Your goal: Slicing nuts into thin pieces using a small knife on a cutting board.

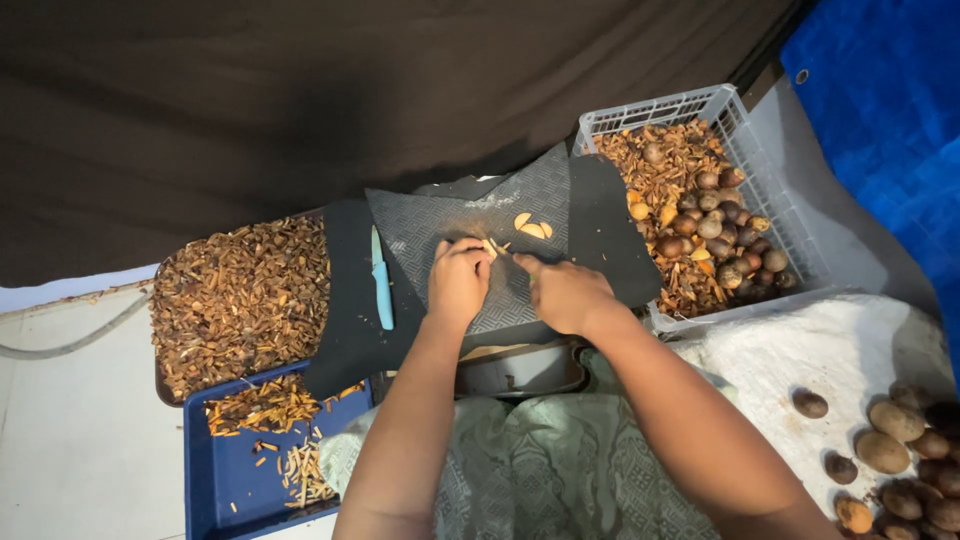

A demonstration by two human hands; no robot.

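Note:
My left hand (458, 280) presses down on a small pale nut piece (490, 246) on the dark textured rubber mat (540, 195). Right beside it, my right hand (566, 292) grips a small knife; its thin blade (507, 254) reaches the nut piece. Both hands are closed and nearly touch. A few pale cut nut halves (531, 226) lie on the mat just beyond my fingers. A light blue knife (381, 280) rests on the mat, left of my left hand.
A grey plastic crate (790, 215) at right holds brown nuts and husk scraps. A tray of brown sliced pieces (240, 300) sits at left, a blue tray (225, 480) with slivers at lower left. Loose nuts (900, 450) lie on white cloth at lower right.

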